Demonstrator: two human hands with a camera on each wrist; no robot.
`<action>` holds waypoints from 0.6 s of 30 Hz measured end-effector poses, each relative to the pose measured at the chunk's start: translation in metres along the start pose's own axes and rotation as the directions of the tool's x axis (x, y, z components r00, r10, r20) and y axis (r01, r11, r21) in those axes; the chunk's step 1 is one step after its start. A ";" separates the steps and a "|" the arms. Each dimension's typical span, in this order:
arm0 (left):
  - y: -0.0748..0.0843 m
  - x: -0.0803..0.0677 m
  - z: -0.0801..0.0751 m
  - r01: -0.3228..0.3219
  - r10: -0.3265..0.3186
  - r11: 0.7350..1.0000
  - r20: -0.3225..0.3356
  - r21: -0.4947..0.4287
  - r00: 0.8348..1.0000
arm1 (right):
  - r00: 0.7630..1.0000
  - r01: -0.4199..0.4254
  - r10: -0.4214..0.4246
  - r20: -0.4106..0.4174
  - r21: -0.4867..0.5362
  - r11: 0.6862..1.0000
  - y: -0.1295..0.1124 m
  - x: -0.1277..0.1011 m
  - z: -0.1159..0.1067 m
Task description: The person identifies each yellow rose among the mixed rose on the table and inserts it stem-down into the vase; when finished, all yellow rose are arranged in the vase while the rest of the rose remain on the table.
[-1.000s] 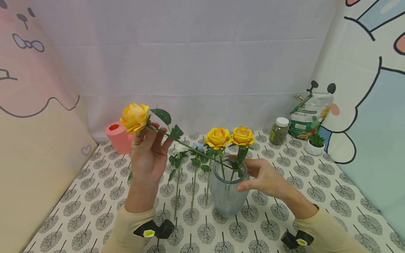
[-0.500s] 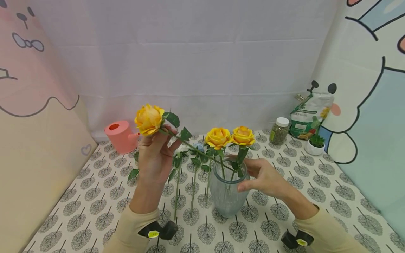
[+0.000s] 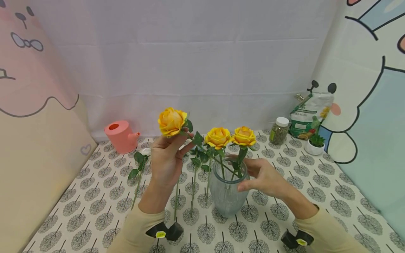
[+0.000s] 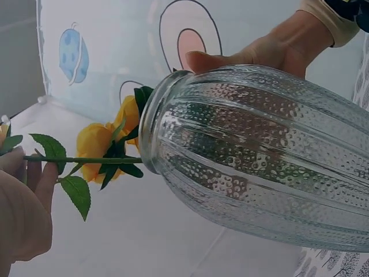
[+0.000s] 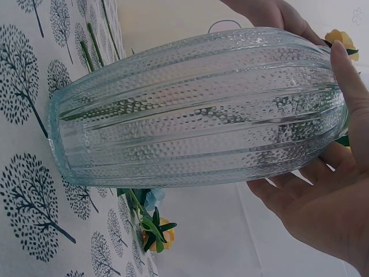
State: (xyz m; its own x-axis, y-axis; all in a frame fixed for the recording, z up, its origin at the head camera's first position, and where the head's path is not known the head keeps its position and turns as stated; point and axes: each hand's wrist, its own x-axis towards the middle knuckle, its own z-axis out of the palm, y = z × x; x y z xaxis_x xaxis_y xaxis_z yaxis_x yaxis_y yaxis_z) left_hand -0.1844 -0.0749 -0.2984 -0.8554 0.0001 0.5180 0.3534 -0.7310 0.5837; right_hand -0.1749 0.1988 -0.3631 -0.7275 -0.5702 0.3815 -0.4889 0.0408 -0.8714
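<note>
Near the middle of the counter (image 3: 95, 211) stands a ribbed glass vase (image 3: 225, 196) holding two yellow roses (image 3: 230, 137), with open patterned cloth on its near and right sides. The right hand (image 3: 264, 177) curls round the vase's neck, steadying it. The left hand (image 3: 166, 158) pinches a third yellow rose (image 3: 172, 121) just under its bloom, its stem slanting down to the vase mouth. More stems (image 3: 193, 182) lie flat just left of the vase. A pink watering can (image 3: 119, 136) sits far left; a jar (image 3: 279, 131), bag (image 3: 308, 116) and small potted plant (image 3: 315, 144) crowd the far right edge.
</note>
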 end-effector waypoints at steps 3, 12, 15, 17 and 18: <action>-0.006 -0.002 0.002 0.004 -0.004 0.999 0.008 0.046 1.000 | 1.000 -0.003 0.003 0.001 0.003 1.000 0.000 0.000 0.000; -0.019 -0.003 0.004 0.009 -0.013 0.993 0.029 0.117 0.999 | 0.999 -0.040 0.040 -0.004 0.009 0.999 -0.001 0.001 0.000; -0.022 -0.004 0.005 0.026 -0.030 0.991 0.030 0.128 0.999 | 0.998 -0.060 0.061 -0.007 0.017 0.998 -0.002 0.001 0.000; -0.024 -0.004 0.006 0.038 -0.042 0.991 0.027 0.132 0.999 | 0.998 -0.065 0.065 -0.011 0.010 0.998 -0.003 0.000 0.001; -0.026 -0.004 0.006 0.044 -0.048 0.990 0.024 0.133 0.999 | 0.998 -0.066 0.067 -0.012 0.007 0.998 -0.003 0.000 0.001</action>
State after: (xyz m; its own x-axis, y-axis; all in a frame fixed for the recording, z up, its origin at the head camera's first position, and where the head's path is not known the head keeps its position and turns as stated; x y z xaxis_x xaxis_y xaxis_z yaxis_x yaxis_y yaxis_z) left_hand -0.1875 -0.0522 -0.3119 -0.8620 0.0517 0.5043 0.3625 -0.6327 0.6843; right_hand -0.1735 0.1981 -0.3610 -0.7641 -0.5565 0.3263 -0.4360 0.0727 -0.8970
